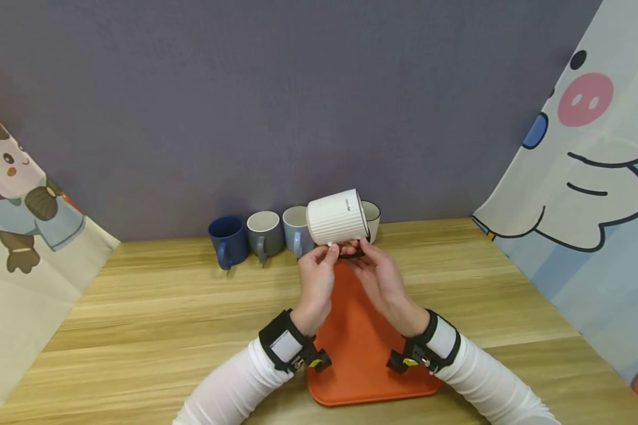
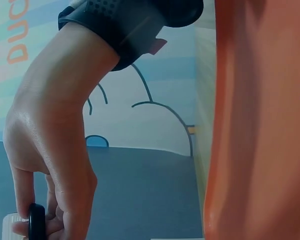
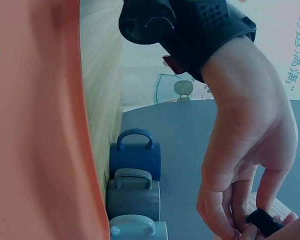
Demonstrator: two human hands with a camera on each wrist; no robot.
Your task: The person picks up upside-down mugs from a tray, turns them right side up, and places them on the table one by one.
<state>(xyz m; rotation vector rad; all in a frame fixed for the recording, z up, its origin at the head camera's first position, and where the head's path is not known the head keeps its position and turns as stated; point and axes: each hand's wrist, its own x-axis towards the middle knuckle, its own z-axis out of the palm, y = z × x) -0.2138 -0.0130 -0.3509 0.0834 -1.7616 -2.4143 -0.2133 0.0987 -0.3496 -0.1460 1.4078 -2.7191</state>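
Observation:
A white ribbed mug [image 1: 336,217] with a dark rim and a black handle [image 1: 351,255] is held up on its side, its mouth turned to the right and its handle downward. My left hand [image 1: 315,286] grips it at the handle from the left, thumb near the ribbed wall. From the right, my right hand [image 1: 383,286] pinches the handle near the rim. The left wrist view catches the right hand [image 2: 52,130] on the black handle [image 2: 37,222]; in the right wrist view the left hand [image 3: 252,120] has its fingertips at that handle [image 3: 264,221].
Along the back wall stand a navy mug [image 1: 230,241], a grey mug [image 1: 264,235], a light blue mug [image 1: 295,227] and a white dark-rimmed cup [image 1: 373,219], partly hidden by the held mug. An orange tray [image 1: 372,372] lies on the wooden table [image 1: 154,330] under my hands.

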